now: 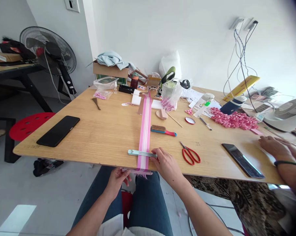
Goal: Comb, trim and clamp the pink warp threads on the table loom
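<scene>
White walls (128, 29), wooden table (108, 131), dark-legged desk (15, 70) at left, red stool (20, 129), pale floor (52, 203) bearing bright light patch (17, 219)

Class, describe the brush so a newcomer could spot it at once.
On the wooden table, find the long pink-and-white strip. Just right of it lies the brush, whose brown bristles set it apart from the red scissors nearby.

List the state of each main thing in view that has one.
Pink and white strands: drawn out straight
Light blue clip: across the strands, right hand gripping one end
Pink clip: across the strands' end, left hand alongside
Scissors: unheld, handles apart
Brush: unheld, lying down
Leftmost phone: lying flat, screen dark
Cardboard box: open, cloth heaped on top
Fan: running or not, unclear
</scene>
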`<state>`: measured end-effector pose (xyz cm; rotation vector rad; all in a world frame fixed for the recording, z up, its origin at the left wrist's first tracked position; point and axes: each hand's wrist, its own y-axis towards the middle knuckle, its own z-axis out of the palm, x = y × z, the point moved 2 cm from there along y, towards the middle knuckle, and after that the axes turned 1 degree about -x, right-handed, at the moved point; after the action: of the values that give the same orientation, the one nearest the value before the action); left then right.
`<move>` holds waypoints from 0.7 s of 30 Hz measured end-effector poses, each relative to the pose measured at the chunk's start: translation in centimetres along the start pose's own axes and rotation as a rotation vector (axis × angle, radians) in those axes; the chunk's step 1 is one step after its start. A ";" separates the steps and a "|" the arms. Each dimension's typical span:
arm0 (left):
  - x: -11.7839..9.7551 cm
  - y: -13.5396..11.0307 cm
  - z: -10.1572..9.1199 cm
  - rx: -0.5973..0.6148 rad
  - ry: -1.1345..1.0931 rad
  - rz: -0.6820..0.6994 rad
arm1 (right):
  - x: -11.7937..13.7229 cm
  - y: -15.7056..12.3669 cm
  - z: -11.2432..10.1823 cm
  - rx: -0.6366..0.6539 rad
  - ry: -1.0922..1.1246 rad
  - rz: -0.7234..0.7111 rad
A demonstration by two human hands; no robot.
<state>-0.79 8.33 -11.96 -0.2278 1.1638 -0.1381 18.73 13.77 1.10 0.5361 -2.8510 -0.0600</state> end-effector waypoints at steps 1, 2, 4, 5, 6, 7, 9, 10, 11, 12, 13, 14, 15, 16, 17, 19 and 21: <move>0.0 0.0 0.0 -0.002 0.000 0.001 | 0.0 0.0 0.0 -0.002 0.009 -0.003; 0.0 0.0 0.0 -0.004 -0.001 0.002 | 0.0 0.0 0.0 -0.003 0.019 -0.005; 0.0 0.1 0.0 -0.006 0.000 0.002 | 0.0 -0.1 -0.1 -0.002 0.037 -0.005; 0.0 0.1 0.0 -0.006 0.001 0.001 | 0.1 -0.1 -0.1 0.001 0.045 -0.002; 0.0 0.1 0.0 -0.007 0.001 0.001 | 0.1 -0.1 -0.2 0.004 0.051 0.001; 0.0 0.1 0.0 -0.007 0.001 0.001 | 0.1 -0.1 -0.2 0.006 0.055 0.004; 0.0 0.0 0.0 -0.009 -0.002 0.002 | 0.1 -0.2 -0.2 0.007 0.062 0.004; 0.0 0.0 0.0 -0.010 -0.003 0.002 | 0.1 -0.2 -0.2 0.004 0.066 0.001; 0.0 0.0 0.1 -0.011 -0.004 0.002 | 0.1 -0.2 -0.2 -0.001 0.072 -0.004; 0.0 0.0 0.1 -0.011 -0.004 0.002 | 0.1 -0.2 -0.2 -0.006 0.079 -0.009; 0.0 0.0 0.1 -0.012 -0.005 0.001 | 0.1 -0.2 -0.2 -0.010 0.086 -0.014; 0.0 0.0 0.1 -0.012 -0.005 0.001 | 0.1 -0.2 -0.1 -0.013 0.093 -0.019; 0.0 0.0 0.1 -0.012 -0.006 0.001 | 0.1 -0.2 -0.1 -0.014 0.099 -0.023; 0.0 0.0 0.1 -0.012 -0.006 0.002 | 0.1 -0.3 -0.1 -0.015 0.105 -0.026; 0.0 0.0 0.1 -0.011 -0.006 0.003 | 0.1 -0.3 -0.1 -0.016 0.111 -0.030; 0.1 0.1 0.1 -0.011 -0.007 0.004 | 0.2 -0.4 -0.1 -0.021 0.120 -0.038; 0.1 0.2 0.1 -0.010 -0.008 0.005 | 0.2 -0.4 -0.1 -0.028 0.127 -0.045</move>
<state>-0.71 8.46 -12.06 -0.2342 1.1576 -0.1272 18.75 13.33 1.16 0.5770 -2.7111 -0.0710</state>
